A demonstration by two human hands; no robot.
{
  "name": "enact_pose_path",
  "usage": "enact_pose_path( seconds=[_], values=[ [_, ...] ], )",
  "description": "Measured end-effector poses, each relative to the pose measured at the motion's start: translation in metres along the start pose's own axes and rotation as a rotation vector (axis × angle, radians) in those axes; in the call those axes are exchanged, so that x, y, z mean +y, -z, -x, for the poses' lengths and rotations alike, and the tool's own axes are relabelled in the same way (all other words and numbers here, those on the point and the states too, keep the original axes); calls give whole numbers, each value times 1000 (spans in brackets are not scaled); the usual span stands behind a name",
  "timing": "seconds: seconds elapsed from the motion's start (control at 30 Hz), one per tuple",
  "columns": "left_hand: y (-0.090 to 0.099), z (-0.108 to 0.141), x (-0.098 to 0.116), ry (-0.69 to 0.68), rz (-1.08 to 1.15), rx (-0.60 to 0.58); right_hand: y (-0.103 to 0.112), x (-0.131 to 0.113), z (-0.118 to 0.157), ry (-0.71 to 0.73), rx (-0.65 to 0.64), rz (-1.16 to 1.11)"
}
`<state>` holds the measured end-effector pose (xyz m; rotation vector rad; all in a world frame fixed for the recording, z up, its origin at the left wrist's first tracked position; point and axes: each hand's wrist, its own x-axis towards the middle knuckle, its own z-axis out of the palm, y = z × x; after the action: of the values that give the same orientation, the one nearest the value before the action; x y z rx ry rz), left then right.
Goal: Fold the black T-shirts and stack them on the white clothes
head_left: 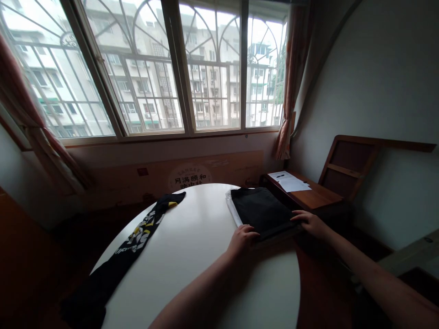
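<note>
Around one o'clock on the table (202, 228), from where I watch, lies the folded cloth (262, 210). Its long axis looks to run from eleven o'clock at the far end to five o'clock at the near one, where both hands are. The left hand (242, 237) rests on its near left corner, fingers side by side and slightly bent; the right hand (312, 224) reaches to its near right corner from four o'clock, fingers loosely spread over the edge. I can't make out either thumb, so I can't tell whether they pinch the fabric.

For writing, I read 月满颐和 in dark characters on the sign (187, 179) at twelve o'clock, with 映中秋 under it partly cut off by the table. White and yellow lettering marks the printed cloth (137, 233), which lies along the table's rim from eleven to eight o'clock; its slant defeats my reading.

As for looks, the folded cloth is a flat, plain, matte black slab, with a pale layer showing along its left and near edges.
</note>
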<state>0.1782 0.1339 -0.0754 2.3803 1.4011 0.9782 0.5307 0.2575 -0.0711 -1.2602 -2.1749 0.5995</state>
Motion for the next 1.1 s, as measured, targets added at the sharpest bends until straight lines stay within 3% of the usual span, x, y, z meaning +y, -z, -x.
enact_pose_path(
  seconds=[0.13,0.23,0.33,0.4,0.47,0.53,0.63,0.77,0.9,1.0,1.1],
  values=[
    [11,4,7,-92,-55,-44,15,-23,-22,33,-5,139],
    [19,12,14,-158,-75,-86,19,-52,-48,183,157,150],
    [19,20,12,-182,-118,-145,6,-84,-75,345,309,172],
    [15,23,6,-155,-164,-228,-14,-99,-90,364,320,271],
    [10,28,0,-111,-204,-325,-39,-106,-98,270,210,417],
    [9,35,-3,-92,-214,-411,-66,-103,-100,124,17,541],
    [23,52,3,-88,-176,-449,-94,-89,-97,3,-173,628],
    [77,81,7,1,-195,-382,-103,-72,-98,-6,-211,635],
    [160,121,-22,358,-418,-192,-100,-82,-99,39,-122,587],
    [228,161,-58,754,-642,-84,-98,-117,-93,285,3,380],
    [280,202,-87,988,-709,-35,-99,-175,-81,498,12,90]
  ],
)
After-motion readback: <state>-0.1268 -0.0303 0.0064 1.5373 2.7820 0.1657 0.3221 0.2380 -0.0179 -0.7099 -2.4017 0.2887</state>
